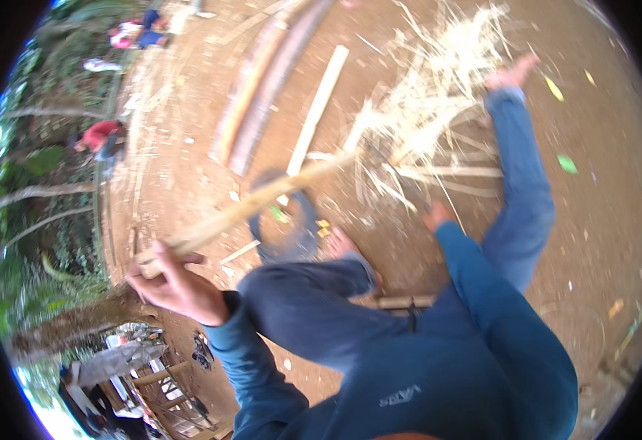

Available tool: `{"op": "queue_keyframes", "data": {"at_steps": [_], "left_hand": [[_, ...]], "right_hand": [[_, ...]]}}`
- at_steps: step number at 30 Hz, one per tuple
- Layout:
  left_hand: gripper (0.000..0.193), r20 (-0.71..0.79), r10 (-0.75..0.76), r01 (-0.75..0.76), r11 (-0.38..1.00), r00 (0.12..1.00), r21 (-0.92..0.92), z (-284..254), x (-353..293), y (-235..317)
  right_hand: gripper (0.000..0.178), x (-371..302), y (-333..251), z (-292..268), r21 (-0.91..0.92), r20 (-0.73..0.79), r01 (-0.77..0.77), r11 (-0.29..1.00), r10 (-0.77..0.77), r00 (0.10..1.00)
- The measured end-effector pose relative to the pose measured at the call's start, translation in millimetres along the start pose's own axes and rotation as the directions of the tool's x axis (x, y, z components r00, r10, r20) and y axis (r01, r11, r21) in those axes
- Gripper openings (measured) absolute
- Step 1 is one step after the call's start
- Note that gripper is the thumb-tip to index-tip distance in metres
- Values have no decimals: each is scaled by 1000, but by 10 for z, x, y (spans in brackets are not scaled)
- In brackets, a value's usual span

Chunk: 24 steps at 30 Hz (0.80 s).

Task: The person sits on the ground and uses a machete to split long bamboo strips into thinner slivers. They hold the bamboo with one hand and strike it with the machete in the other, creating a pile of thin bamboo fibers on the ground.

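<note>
- A long tan strip (251, 205) slants from my left side up to the shavings ahead of me; my left hand (178, 286) grasps its near end between thumb and fingers.
- My right hand (437, 216) is beside a thin dark tool (402, 187); blur keeps me from telling whether its fingers close on it.
- The strip crosses above a dark ring (310, 227) and hides part of it.
- Past the ring lie a flat, pale slat (319, 110) and two longer lengths (259, 81), brown and grayish.
- My bare feet rest on brown earth (592, 220) strewn with leaves and chips.
- Left, leafy greenery (42, 161) borders the yard; a person in red (101, 138) is near it.
- The shavings (446, 73) are thin, curly and straw-pale, heaped loosely.
</note>
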<state>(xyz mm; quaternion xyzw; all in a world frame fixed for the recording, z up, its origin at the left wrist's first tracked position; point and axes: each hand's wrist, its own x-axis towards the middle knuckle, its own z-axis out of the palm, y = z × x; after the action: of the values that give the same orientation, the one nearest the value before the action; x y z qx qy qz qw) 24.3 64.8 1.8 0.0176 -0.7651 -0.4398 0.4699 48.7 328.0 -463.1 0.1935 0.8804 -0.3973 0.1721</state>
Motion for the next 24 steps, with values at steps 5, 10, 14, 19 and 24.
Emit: {"op": "queue_keyframes", "data": {"at_steps": [5, 10, 14, 19, 24], "left_hand": [[26, 104, -139, 155, 975, 985, -158, -112, 229, 15], [23, 223, -124, 183, 945, 967, -269, -140, 339, -43], [26, 228, -111, 149, 976, 967, -159, -200, 252, -145], [33, 238, -86, 118, 985, 968, -124, -248, 159, -140], [35, 283, -65, 94, 991, 957, -92, -277, 96, -70]], "right_hand": [[29, -236, -267, 18, 82, 108, -59, 995, 50, 993], [30, -610, -922, -512, 145, 119, 63, 987, -80, 990], [26, -1118, -1395, -817, 231, 102, 229, 946, -258, 961], [22, -1681, -1800, -1087, 366, 109, 428, 826, -495, 862], [18, -1710, -1809, -1076, 301, 55, 461, 835, -498, 865]]}}
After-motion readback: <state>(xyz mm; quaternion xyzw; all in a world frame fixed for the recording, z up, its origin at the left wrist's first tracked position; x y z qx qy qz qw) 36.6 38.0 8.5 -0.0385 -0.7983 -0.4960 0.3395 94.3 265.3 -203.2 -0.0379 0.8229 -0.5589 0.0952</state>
